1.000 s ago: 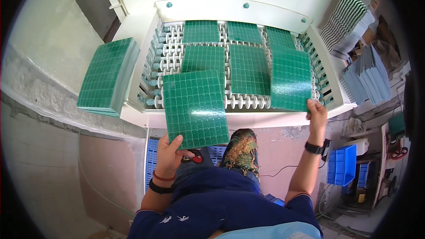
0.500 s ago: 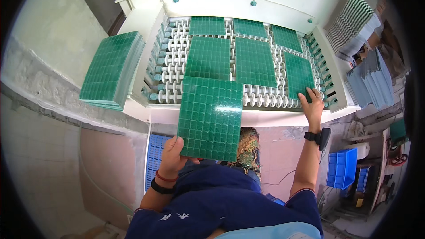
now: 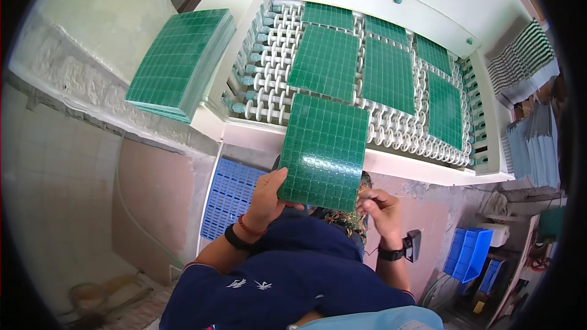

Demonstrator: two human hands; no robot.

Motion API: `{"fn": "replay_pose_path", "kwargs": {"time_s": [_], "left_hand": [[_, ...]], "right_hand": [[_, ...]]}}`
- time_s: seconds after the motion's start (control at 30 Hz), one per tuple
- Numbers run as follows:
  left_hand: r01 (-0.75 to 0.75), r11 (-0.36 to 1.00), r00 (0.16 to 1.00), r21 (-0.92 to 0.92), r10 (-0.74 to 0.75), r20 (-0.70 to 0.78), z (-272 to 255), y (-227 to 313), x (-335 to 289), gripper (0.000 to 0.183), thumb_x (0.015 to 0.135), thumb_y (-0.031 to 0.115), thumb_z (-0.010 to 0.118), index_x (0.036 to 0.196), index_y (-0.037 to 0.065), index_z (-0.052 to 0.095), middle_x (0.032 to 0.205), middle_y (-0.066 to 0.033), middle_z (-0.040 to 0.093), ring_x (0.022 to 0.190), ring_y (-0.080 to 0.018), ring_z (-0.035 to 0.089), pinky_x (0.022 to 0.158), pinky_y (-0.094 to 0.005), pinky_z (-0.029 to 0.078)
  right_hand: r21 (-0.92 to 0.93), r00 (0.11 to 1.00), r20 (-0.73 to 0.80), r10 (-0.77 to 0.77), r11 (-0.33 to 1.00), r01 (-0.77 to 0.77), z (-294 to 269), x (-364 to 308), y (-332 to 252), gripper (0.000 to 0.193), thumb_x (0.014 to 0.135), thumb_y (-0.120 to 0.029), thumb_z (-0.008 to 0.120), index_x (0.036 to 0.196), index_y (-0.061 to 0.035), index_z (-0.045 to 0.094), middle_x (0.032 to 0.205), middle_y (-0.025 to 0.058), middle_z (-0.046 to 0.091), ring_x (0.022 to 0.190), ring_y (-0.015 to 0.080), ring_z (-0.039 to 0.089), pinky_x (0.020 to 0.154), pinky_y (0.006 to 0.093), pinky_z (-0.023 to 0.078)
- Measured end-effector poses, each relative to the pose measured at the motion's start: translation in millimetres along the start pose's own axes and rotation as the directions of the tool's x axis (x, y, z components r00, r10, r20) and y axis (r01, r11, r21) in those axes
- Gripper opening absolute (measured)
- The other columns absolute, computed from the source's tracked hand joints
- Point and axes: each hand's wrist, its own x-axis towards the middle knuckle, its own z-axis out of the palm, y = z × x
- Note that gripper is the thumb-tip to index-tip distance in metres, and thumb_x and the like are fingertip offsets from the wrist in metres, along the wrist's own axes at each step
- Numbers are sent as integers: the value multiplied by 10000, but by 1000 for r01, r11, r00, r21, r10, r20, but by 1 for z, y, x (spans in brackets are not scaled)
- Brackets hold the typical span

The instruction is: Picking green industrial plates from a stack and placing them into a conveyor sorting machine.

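Observation:
A green circuit board panel, marked with a grid of small squares, is held tilted in front of my body. My left hand grips its lower left corner, thumb on top and fingers underneath. Whether more panels lie beneath it cannot be seen. At the lower right edge, the curled fingers of my right hand pinch close to the corner; the fingertips are partly hidden. Beyond the held panel, several like panels lie flat on a roller conveyor with white wheels, among them a panel at the right.
A thick stack of green panels stands left of the conveyor. At the right are striped sheets in a pile and pale blue sheets. Lower down sit a blue perforated crate and a blue bin.
My right hand has left the conveyor's right-hand panel and come back to the held panel's lower right edge. The conveyor has shifted up and right in view.

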Motion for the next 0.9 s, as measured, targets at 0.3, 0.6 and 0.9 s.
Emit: {"fn": "replay_pose_path", "kwargs": {"time_s": [0.3, 0.6, 0.9], "left_hand": [[-18, 1000, 1000, 20, 19, -12, -2, -7, 2, 274, 942, 158, 423, 1017, -65, 565, 847, -153, 647, 618, -201, 634, 478, -279, 538], [1, 997, 998, 81, 4, -59, -2, -3, 8, 325, 959, 203, 380, 1049, -59, 551, 839, -141, 647, 611, -202, 635, 476, -286, 537], [-95, 995, 992, 23, 96, -80, -4, 17, 16, 380, 963, 245, 351, 1020, -73, 550, 830, -151, 641, 594, -208, 626, 484, -294, 535]], "right_hand": [[128, 979, -4, 205, 971, -203, 17, -7, 7, 106, 845, -105, 628, 807, -7, 613, 625, 40, 608, 522, 83, 571, 470, 197, 454], [228, 965, -40, 259, 943, -243, 24, -1, 6, 99, 855, -77, 602, 885, 17, 605, 669, 75, 629, 537, 114, 591, 488, 214, 485], [252, 965, -245, 91, 967, -27, -54, -10, 5, 121, 864, -72, 563, 910, 31, 606, 674, 72, 610, 485, 110, 548, 459, 224, 458]]}}
